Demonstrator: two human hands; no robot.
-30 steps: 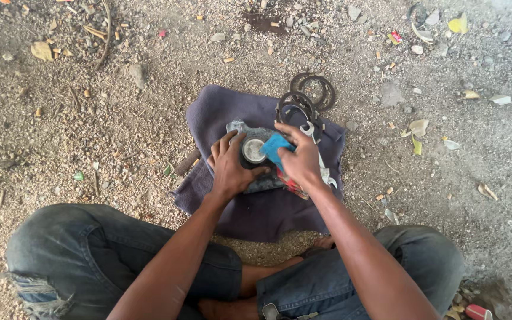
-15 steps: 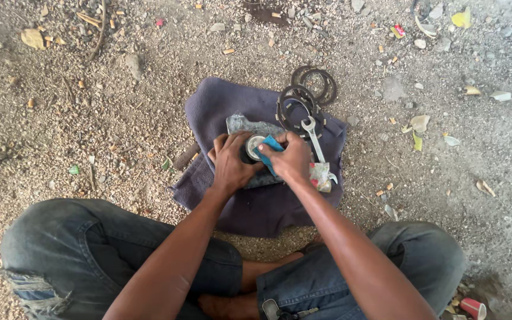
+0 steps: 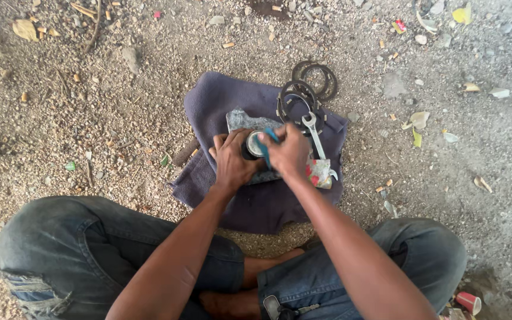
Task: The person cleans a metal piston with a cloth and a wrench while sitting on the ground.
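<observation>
**Closing both hands in over the round metal part**

Watching from the head view, I see my two hands drawn tighter together than a second ago. Back then the right hand (image 3: 288, 153) sat further right with the blue piece (image 3: 266, 144) showing broadly above the part; now it has slid left and covers most of it, leaving only a narrow blue strip between thumb and fingers. The left hand (image 3: 232, 161) has barely shifted: it curls around the left side of the round metal part (image 3: 252, 144), fingers wrapped and pressed against it. My right fingers are pinched on the blue piece, which lies across the top of the part's pale round face.

The part itself sits on a grey slab (image 3: 241, 120) in the middle of a purple cloth (image 3: 220, 101) spread on gravel ground (image 3: 90, 118), just in front of my crossed legs. It has not travelled; only the hands have.

Just beyond the right hand a wrench (image 3: 314, 133) lies on the cloth, its ring end touching a pair of dark metal rings (image 3: 306, 89) at the cloth's far edge. A crumpled patterned wrapper (image 3: 319, 173) lies under my right wrist. I judge the work as contact on the part's face, with the left hand steadying it.
</observation>
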